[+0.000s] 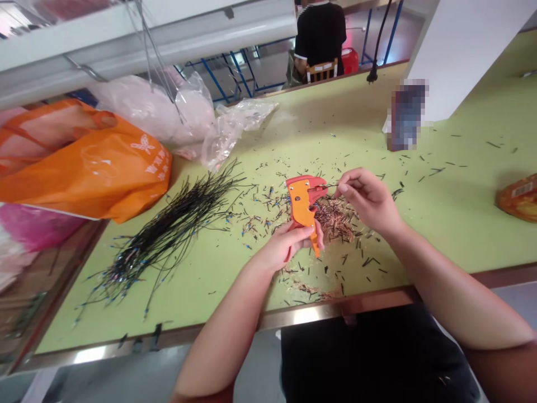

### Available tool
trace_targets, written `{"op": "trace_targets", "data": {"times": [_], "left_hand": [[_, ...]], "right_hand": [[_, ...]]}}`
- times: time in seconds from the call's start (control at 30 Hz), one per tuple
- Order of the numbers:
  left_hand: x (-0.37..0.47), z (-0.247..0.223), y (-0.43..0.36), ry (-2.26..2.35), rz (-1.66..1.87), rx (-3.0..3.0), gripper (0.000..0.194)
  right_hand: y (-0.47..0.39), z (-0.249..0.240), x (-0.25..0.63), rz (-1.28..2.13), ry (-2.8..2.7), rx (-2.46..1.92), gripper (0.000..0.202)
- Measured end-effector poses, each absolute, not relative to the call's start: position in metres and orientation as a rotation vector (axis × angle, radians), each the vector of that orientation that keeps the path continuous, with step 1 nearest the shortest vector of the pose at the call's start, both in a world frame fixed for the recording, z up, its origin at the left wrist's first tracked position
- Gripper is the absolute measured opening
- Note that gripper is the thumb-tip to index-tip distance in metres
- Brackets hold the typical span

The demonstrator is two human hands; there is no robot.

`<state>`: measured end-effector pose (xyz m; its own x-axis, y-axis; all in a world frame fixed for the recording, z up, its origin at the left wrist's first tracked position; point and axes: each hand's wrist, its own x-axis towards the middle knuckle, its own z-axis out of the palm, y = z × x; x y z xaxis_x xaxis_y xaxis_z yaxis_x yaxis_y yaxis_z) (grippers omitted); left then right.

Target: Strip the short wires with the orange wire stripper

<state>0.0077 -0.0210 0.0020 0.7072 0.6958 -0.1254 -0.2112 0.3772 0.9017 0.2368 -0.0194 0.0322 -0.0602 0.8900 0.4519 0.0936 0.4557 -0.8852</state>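
An orange and red wire stripper (300, 202) stands upright over the table, its handles wrapped by my left hand (289, 242). At its jaws, on the right side, the thumb and forefinger of my right hand (364, 193) pinch a short dark wire (332, 185). The wire's end reaches the tool's mouth; whether the jaws grip it I cannot tell. Beneath the tool lies a heap of copper strands and black insulation scraps (339, 219). To the left a large bundle of black wires (168, 224) is spread on the table, some with blue ends.
An orange bag (88, 162) and crumpled clear plastic bags (188, 112) take up the table's left back. A blurred dark object (406, 115) leans by a white post (457, 61). An orange package (520, 197) lies far right. A plug (371, 74) hangs behind; a person (321, 36) sits beyond.
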Motion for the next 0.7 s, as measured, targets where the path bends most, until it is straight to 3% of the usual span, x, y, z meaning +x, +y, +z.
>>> {"op": "trace_targets", "data": {"times": [0.4, 0.7], "left_hand": [[0.008, -0.004, -0.023, 0.556, 0.564, 1.045, 0.026], [0.013, -0.004, -0.025, 0.611, 0.601, 0.984, 0.029]], "right_hand": [[-0.026, 0.026, 0.234, 0.918, -1.540, -0.946, 0.004], [-0.023, 0.021, 0.234, 0.905, -1.607, -0.947, 0.010]]}}
